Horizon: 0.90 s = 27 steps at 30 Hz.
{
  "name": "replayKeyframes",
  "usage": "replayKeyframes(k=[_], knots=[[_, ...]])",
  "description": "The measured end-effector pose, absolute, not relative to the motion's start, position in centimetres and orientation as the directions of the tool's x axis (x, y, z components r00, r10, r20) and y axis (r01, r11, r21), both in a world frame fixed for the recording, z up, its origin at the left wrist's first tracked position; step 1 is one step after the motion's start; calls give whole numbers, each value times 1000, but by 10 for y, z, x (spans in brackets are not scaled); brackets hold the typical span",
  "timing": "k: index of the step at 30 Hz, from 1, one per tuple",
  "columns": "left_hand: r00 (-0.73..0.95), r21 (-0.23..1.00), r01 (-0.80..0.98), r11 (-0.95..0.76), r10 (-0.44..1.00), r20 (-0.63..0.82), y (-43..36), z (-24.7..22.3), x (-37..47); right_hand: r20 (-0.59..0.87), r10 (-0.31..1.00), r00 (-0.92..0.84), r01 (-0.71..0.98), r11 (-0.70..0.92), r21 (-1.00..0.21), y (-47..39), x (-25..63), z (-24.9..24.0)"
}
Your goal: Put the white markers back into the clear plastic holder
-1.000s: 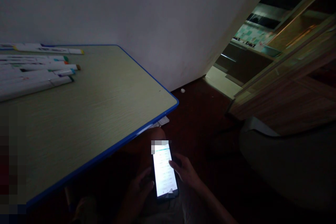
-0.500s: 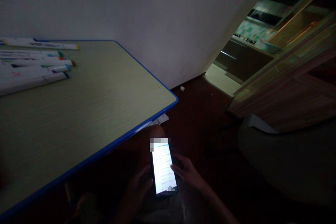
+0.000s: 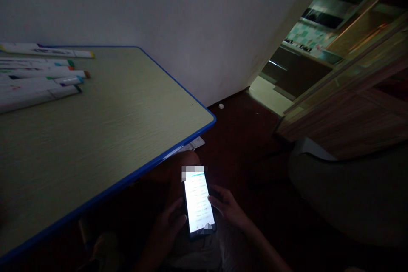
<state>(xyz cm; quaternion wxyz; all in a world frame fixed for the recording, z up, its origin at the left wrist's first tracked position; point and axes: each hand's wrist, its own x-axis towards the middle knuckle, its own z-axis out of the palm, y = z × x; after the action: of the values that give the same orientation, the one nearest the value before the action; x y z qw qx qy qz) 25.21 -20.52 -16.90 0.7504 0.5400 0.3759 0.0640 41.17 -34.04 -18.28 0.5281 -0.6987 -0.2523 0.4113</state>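
Phone (image 3: 200,204) held over lap (image 3: 204,259), hands either side

Right hand (image 3: 228,207) pinches its right edge, thumb on top; left hand (image 3: 170,226) curls against its left edge. Table (image 3: 127,123) juts in front-left, its blue edge partly hiding some papers (image 3: 199,142). White markers (image 3: 66,52) lie on it, cut off at far left. Dark chair-like shape (image 3: 347,199) on right. Farther: small white object (image 3: 221,106) on floor (image 3: 236,131), wall (image 3: 178,25), kitchen cabinets (image 3: 301,72).

Markers (image 3: 60,74) on table (image 3: 127,110), left side; phone (image 3: 199,204) before table; wall (image 3: 172,21) behind.
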Motion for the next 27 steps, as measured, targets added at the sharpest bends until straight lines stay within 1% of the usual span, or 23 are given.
replayKeyframes(k=[7, 11, 13, 17, 19, 23, 27], knots=[[718, 861, 318, 396, 492, -491, -204, -168, 253, -295, 810, 506, -117, -274, -954, -338, 410, -179], [724, 861, 317, 399, 485, -491, -205, -171, 253, -333, 809, 484, -157, -295, -943, -335, 407, -171], [723, 862, 319, 394, 486, -490, -205, -171, 252, -333, 799, 501, -135, -308, -942, -334, 406, -173], [728, 860, 326, 393, 477, -493, -205, -170, 251, -284, 753, 594, -3, -351, -936, -333, 406, -183], [735, 863, 319, 391, 473, -486, -205, -169, 251, -282, 735, 617, 26, -377, -926, -333, 406, -185], [728, 868, 313, 386, 490, -480, -205, -168, 251, -294, 772, 563, -14, -347, -938, -333, 404, -176], [724, 864, 299, 405, 494, -482, -205, -170, 251, -266, 792, 550, -19, -306, -952, -334, 401, -170]])
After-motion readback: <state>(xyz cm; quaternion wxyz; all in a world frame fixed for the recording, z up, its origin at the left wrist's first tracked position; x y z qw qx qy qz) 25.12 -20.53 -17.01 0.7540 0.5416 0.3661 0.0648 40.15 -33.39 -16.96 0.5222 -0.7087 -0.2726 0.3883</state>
